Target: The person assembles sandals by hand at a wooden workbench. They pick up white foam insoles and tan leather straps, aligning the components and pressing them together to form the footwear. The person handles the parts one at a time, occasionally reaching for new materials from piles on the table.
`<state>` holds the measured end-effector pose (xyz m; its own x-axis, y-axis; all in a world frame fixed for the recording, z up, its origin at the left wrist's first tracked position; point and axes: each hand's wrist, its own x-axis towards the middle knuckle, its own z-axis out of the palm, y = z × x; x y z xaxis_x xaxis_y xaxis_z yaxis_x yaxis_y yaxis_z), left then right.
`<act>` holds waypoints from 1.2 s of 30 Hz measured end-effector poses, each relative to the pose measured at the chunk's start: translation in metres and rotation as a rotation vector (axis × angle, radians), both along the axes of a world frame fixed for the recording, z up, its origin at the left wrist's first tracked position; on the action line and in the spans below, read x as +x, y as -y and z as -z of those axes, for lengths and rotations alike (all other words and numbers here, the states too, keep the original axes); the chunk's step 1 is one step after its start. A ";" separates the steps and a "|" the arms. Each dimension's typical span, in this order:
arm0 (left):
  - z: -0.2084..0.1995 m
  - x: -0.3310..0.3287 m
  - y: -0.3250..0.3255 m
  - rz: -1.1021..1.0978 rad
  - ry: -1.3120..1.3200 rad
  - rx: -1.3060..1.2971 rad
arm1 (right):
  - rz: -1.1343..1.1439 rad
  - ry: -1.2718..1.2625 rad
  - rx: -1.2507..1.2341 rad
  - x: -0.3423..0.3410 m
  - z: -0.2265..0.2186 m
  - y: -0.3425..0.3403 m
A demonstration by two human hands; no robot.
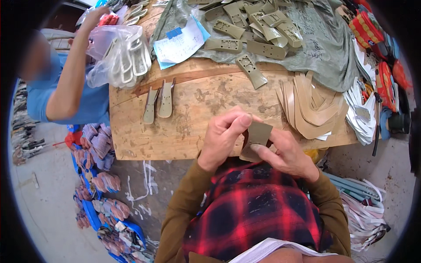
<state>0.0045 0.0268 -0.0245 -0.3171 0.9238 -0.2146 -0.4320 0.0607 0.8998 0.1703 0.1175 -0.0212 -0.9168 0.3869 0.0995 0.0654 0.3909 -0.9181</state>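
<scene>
Close in front of me, over the table's near edge, both hands are on one olive-tan flat piece (259, 133) with a squared upper end; its exact kind I cannot make out. My left hand (222, 136) pinches its left edge between thumb and fingers, where a dark red-brown strip shows. My right hand (287, 152) grips it from the right, thumb pressed on its lower face. The fingers behind it are hidden. Two similar olive pieces with dark brown edges (165, 100) lie at the table's left.
A pile of moulded olive pieces with holes (267, 49) covers a grey-green sheet (322, 52) at the back. Tan curved strips (302, 107) lie right, beside white sheets (362, 116). A written paper (182, 48) and bagged white frames (127, 57) are back left, near a person in blue (90, 98).
</scene>
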 end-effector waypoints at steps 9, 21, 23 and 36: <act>0.008 0.008 -0.011 -0.112 -0.016 0.088 | 0.067 0.073 -0.424 0.003 -0.006 -0.005; 0.023 0.001 0.015 0.238 -0.768 0.059 | 0.104 -0.009 0.090 0.003 0.016 -0.005; 0.008 -0.003 0.013 0.289 -0.493 -0.019 | 0.079 -0.035 0.228 0.002 0.017 -0.005; 0.021 -0.006 0.022 -0.038 -1.058 0.394 | 0.440 -0.343 -0.260 0.007 0.024 0.004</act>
